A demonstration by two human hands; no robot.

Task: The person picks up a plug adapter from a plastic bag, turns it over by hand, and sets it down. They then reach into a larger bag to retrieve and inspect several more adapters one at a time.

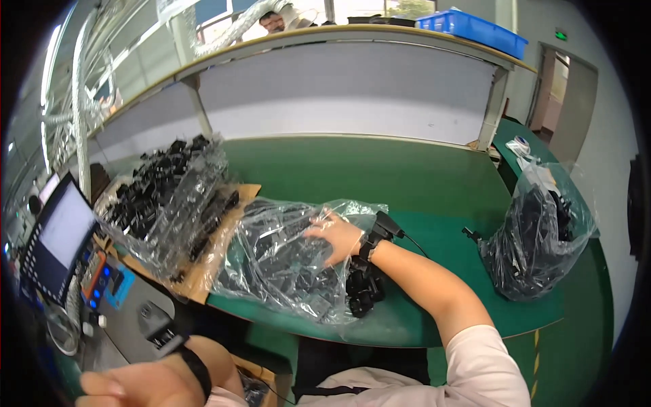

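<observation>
My right hand (337, 237) rests with spread fingers on a clear plastic bag (271, 254), in the middle of the green-topped table. A cluster of black plastic parts (364, 292) shows at the bag's near right end, below my wrist. What else lies inside is hard to make out through the creased film. My left hand (139, 385) is off the table at the lower left, its fingers partly cut by the picture's edge and apart, with nothing visible in them. Each wrist wears a black strap with a small black box.
At left, a bag heaped with black parts (166, 197) lies on cardboard (220, 247), beside a screen (64, 224). Another filled clear bag (536, 237) stands at right, near a small black part (470, 235). A shelf behind carries a blue crate (471, 34); a person (272, 24) is beyond.
</observation>
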